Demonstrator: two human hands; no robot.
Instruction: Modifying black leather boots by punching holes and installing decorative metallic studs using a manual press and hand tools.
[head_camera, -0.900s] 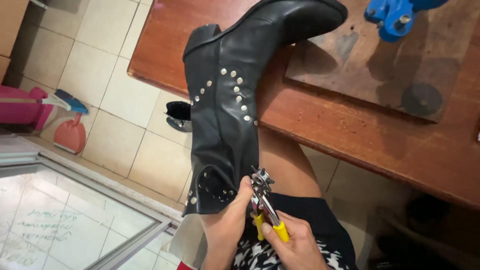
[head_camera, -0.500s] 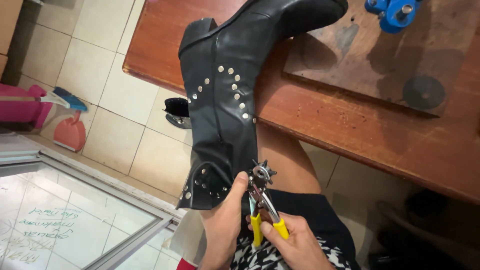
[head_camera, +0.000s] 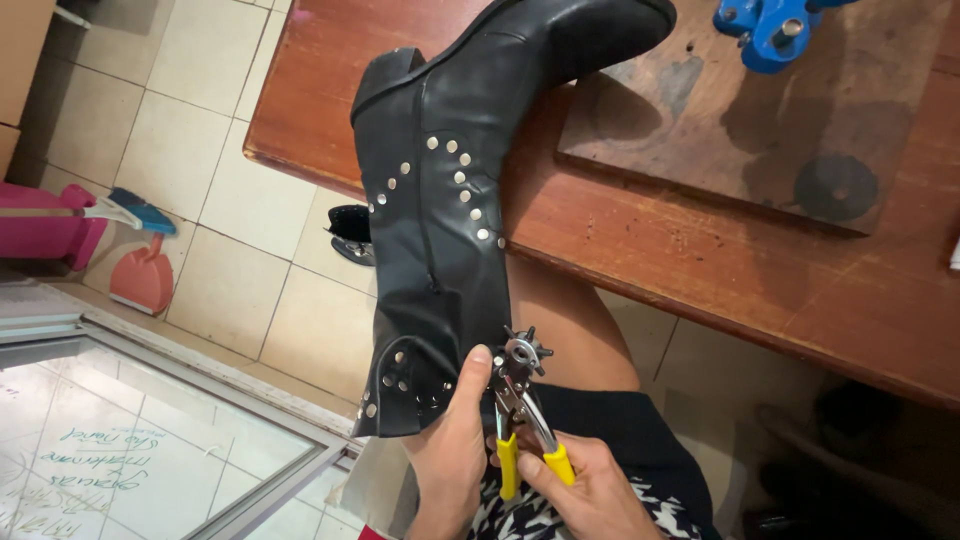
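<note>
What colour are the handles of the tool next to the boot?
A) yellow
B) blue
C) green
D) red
A: the punch pliers in the right hand have yellow handles, and their spiked wheel sits at the edge of the black boot, which the left hand steadies.

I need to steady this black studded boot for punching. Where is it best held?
Grip the boot by the open top edge of its shaft, from the left, as the left hand does. That edge hangs off the table, and the punch pliers take the right side.
</note>
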